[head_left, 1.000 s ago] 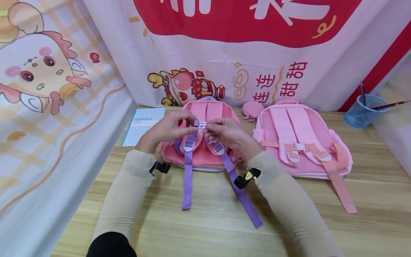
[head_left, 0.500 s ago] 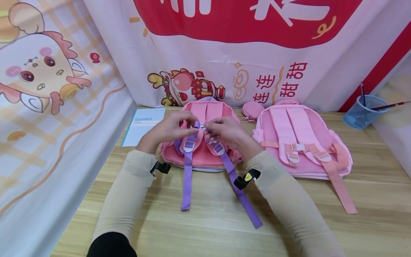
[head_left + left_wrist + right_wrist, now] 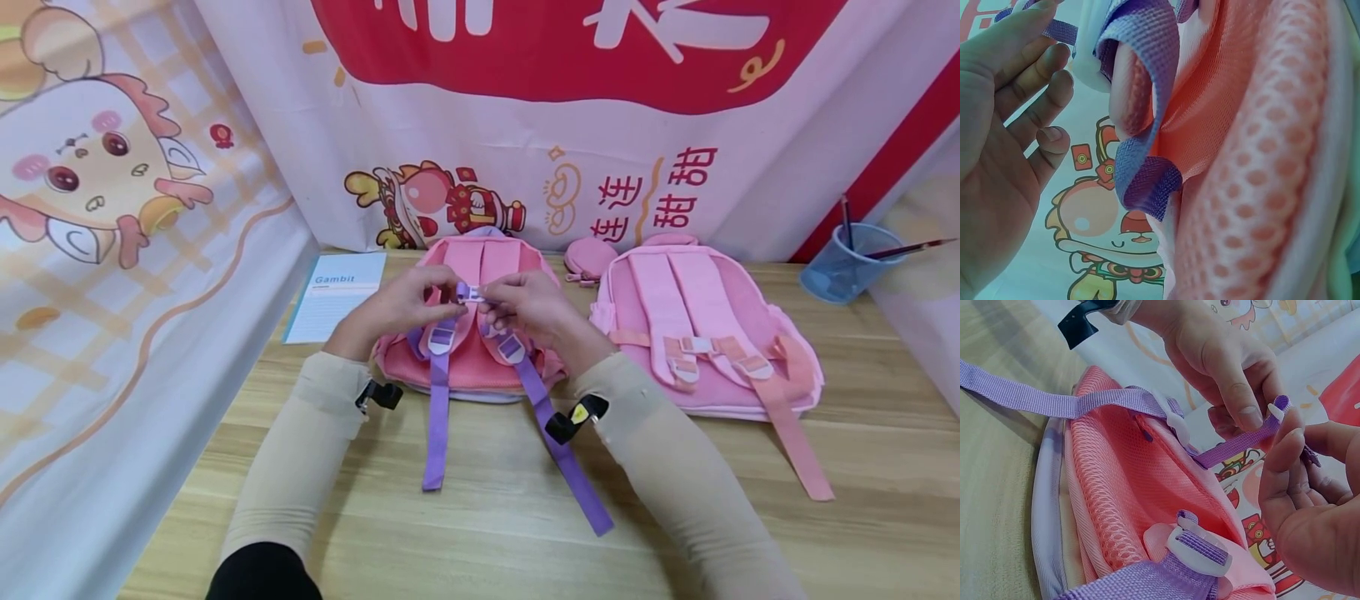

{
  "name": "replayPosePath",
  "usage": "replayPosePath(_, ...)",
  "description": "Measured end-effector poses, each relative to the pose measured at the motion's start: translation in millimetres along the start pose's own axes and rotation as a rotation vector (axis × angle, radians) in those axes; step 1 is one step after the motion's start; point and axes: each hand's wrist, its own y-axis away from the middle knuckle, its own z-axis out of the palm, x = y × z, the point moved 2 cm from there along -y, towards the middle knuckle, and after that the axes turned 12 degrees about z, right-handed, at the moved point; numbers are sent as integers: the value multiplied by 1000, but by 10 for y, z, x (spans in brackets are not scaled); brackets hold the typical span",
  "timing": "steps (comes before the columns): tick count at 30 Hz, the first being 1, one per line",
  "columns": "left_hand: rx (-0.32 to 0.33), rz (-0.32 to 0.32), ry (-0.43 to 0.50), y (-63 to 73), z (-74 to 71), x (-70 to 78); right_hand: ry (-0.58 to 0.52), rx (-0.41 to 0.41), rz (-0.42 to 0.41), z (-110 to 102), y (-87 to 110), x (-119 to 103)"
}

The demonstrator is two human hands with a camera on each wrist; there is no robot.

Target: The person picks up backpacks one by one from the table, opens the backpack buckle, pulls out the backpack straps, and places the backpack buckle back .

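White buckle [image 3: 471, 293] on purple webbing, between two hands over a pink backpack [image 3: 480, 379]; left hand [image 3: 411, 300], thumb and fingers pinching the webbing at the buckle; right hand [image 3: 536, 308], fingers pinching the buckle's other end; backpack flat, straps uppermost, two purple strap ends [image 3: 438, 425] trailing onto a pale wood-grain worktop [image 3: 480, 542]; to the left, one light-blue booklet marked "Gambit" [image 3: 333, 304]; to the right, one second pink backpack [image 3: 693, 287] with peach webbing, its white clip fastened; one round pink pouch [image 3: 590, 257] between the backpacks, at the rear; far right, one translucent blue cup [image 3: 838, 265] holding pencils [image 3: 911, 247]; behind, white cloth [image 3: 555, 133] printed with red lettering and a cartoon figure; at left, checked cloth [image 3: 112, 325] with a cartoon face.
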Motion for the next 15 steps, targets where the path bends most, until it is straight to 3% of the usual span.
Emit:
replayPosePath(10,-11,16,-24,-15,25,-41,-77,-10,8,-3,26,-10)
replayPosePath(15,-18,21,16,-7,71,-78,-140,-36,-2,-1,62,-24)
